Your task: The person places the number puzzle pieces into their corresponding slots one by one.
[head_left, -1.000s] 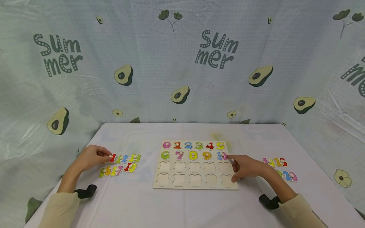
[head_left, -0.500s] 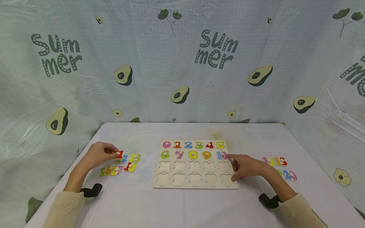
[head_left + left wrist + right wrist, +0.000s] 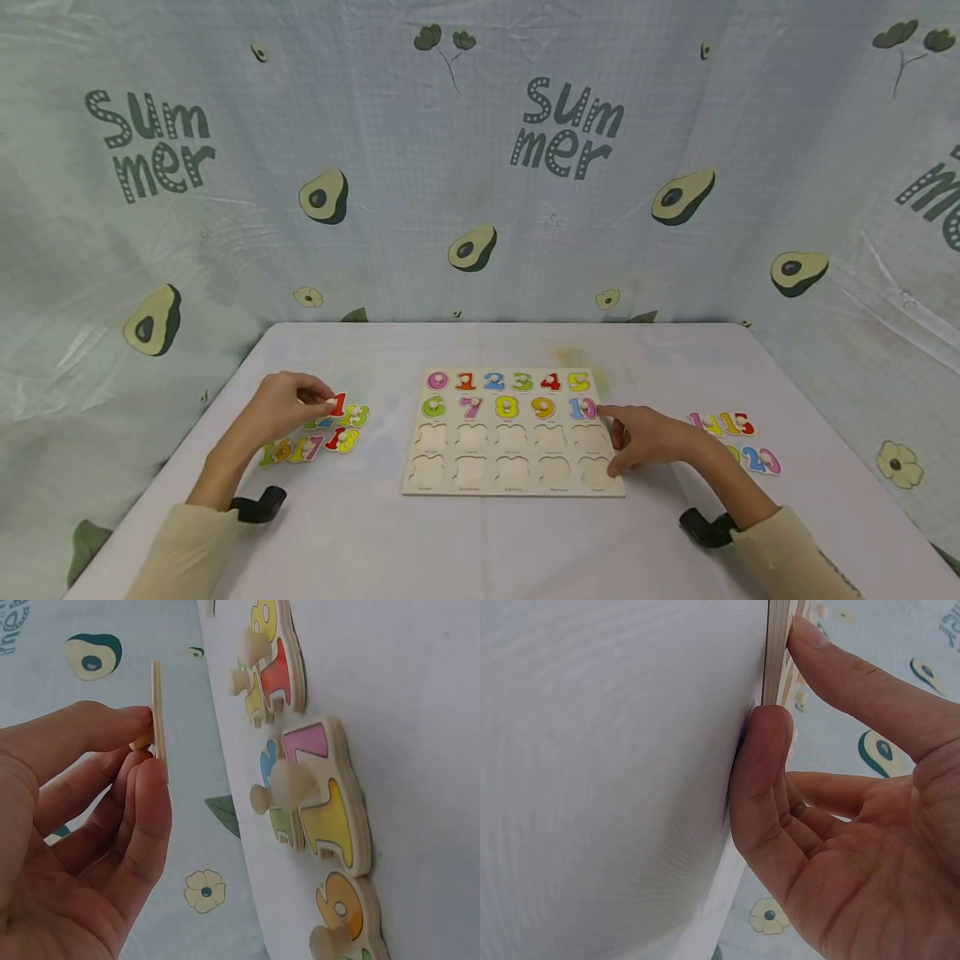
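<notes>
In the head view, my left hand (image 3: 285, 408) pinches a wooden number puzzle piece with a red 1 (image 3: 339, 404) by its knob, above the left group of pieces. The left wrist view shows this piece (image 3: 157, 697) edge-on, raised off the table, between thumb and fingertips. My right hand (image 3: 651, 435) holds the right edge of the wooden number puzzle board (image 3: 480, 487). Its thumb rests on the board's face near the lower corner, and in the right wrist view curled fingers (image 3: 759, 769) touch the board's edge (image 3: 776, 652). Numbers 0 to 10 fill the upper two rows; shallow recesses show in the lower two.
Left of the board lie several knobbed pieces, among them 13 (image 3: 352, 416), 17 (image 3: 306, 449) and 18 (image 3: 342, 439). Pieces 15 (image 3: 737, 423) and 20 (image 3: 762, 461) lie at the right, partly behind my right forearm. A patterned curtain (image 3: 405, 167) hangs behind the white table (image 3: 360, 533).
My left hand has lifted the red-numbered piece from the left group and carried it rightward, over the 12. My right hand has stayed at the board's edge.
</notes>
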Action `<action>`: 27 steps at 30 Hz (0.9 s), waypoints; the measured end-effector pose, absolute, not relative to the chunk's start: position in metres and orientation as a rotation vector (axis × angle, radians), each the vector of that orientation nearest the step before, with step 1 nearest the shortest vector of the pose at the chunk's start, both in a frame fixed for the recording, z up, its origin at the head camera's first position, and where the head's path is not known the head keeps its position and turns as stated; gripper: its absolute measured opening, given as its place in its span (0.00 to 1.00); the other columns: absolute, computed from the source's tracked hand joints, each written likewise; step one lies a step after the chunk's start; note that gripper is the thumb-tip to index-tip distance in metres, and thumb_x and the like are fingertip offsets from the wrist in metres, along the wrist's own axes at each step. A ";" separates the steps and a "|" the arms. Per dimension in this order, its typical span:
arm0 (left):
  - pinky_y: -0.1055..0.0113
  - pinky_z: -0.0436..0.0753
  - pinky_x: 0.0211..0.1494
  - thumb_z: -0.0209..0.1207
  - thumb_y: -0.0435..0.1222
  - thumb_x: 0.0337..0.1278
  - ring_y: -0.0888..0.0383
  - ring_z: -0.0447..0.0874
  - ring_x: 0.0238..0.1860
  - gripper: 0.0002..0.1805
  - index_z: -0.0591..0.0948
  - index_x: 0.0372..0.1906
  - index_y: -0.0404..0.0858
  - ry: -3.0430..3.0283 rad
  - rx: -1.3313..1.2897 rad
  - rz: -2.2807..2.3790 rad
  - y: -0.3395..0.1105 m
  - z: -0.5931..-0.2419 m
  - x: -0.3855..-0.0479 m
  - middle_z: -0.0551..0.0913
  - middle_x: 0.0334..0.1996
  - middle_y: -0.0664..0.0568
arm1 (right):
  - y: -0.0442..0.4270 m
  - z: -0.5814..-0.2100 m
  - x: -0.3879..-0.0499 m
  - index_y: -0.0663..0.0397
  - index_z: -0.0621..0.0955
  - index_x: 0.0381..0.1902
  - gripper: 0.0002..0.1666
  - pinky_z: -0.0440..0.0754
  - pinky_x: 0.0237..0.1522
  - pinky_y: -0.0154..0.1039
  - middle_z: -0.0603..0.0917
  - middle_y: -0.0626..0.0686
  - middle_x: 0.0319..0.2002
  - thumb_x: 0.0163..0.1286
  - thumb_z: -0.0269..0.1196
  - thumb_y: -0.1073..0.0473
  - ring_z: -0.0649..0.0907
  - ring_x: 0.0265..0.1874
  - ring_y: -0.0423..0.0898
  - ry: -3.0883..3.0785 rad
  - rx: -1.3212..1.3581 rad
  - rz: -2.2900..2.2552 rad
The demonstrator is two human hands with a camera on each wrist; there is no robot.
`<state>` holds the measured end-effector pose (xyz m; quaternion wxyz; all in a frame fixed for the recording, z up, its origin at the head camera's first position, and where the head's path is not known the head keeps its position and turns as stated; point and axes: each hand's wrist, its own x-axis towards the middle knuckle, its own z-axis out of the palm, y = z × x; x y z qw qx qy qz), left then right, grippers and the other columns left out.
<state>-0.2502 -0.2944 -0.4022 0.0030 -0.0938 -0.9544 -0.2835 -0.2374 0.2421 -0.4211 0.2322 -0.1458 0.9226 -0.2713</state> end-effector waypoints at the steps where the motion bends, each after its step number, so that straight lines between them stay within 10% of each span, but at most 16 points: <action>1: 0.67 0.80 0.36 0.69 0.35 0.60 0.57 0.82 0.35 0.08 0.88 0.39 0.33 -2.987 -0.301 -0.891 -0.292 -0.403 -0.250 0.88 0.33 0.50 | 0.242 -0.421 -0.237 0.67 0.64 0.76 0.57 0.77 0.34 0.38 0.77 0.51 0.35 0.54 0.80 0.58 0.78 0.31 0.45 2.534 -0.400 -0.746; 27: 0.68 0.80 0.37 0.70 0.34 0.58 0.61 0.81 0.31 0.03 0.89 0.35 0.37 -2.958 -0.502 -0.885 -0.236 -0.414 -0.263 0.86 0.29 0.54 | 0.241 -0.421 -0.236 0.67 0.64 0.77 0.57 0.78 0.35 0.38 0.77 0.52 0.36 0.54 0.80 0.59 0.78 0.33 0.46 2.530 -0.377 -0.742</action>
